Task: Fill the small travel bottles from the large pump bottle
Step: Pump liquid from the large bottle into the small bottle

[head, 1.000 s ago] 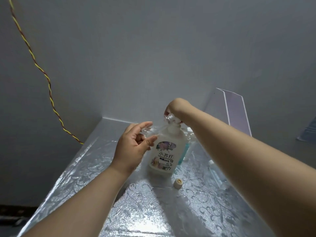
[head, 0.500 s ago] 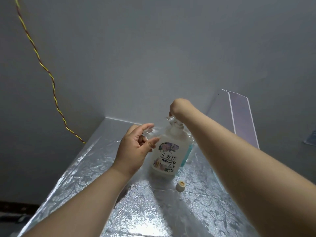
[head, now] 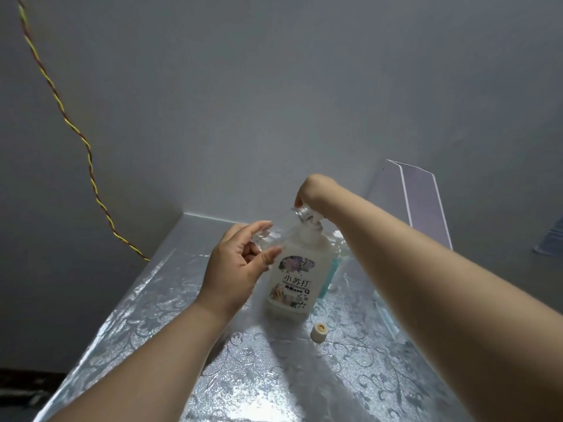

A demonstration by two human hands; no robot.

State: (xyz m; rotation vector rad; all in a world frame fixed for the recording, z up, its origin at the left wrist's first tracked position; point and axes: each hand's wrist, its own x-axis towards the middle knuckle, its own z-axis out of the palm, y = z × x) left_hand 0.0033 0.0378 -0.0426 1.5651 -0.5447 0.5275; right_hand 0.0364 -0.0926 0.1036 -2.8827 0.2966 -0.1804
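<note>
silvery table [head: 274, 376], travel bottle [head: 268, 239] between left fingers [head: 256, 227] beside pump bottle [head: 295, 278]

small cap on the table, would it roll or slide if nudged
The small cap stands on end, so it would probably slide rather than roll. It looks hollow, so likely very light; tipped over, it could roll.

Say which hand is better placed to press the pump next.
Right: the right hand grips the head of the pump bottle; the left hand holds a small clear bottle by the spout.
</note>
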